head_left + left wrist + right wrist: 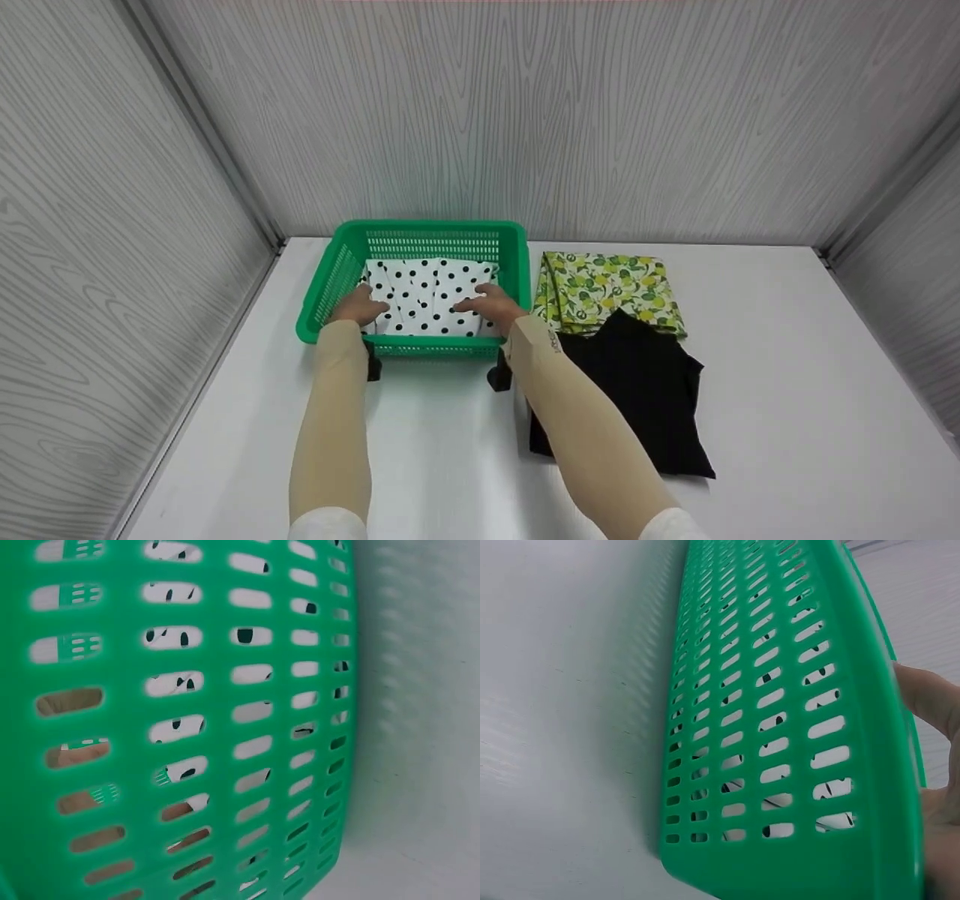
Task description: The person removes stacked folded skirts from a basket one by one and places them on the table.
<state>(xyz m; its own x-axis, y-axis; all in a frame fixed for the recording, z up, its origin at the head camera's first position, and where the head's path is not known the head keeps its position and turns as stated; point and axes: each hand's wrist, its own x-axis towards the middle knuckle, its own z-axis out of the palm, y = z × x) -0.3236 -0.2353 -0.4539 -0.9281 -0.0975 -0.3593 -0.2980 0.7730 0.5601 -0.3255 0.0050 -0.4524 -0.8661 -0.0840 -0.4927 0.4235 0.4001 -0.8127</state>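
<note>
Evidently soft and light, the polka-dot cloth (427,296) is pressed flat beneath relaxed, spread fingers of left hand (360,306) and right hand (491,306); folded edges beside the fingertips are judged the best hold.

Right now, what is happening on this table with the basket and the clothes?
A person has both hands inside a green basket on the white table. The left hand and the right hand rest on a folded white cloth with black dots lying in it. Whether the fingers grip it cannot be told. Beside the basket lie a folded lemon-print cloth and a black garment, which overlaps its near edge.
</note>
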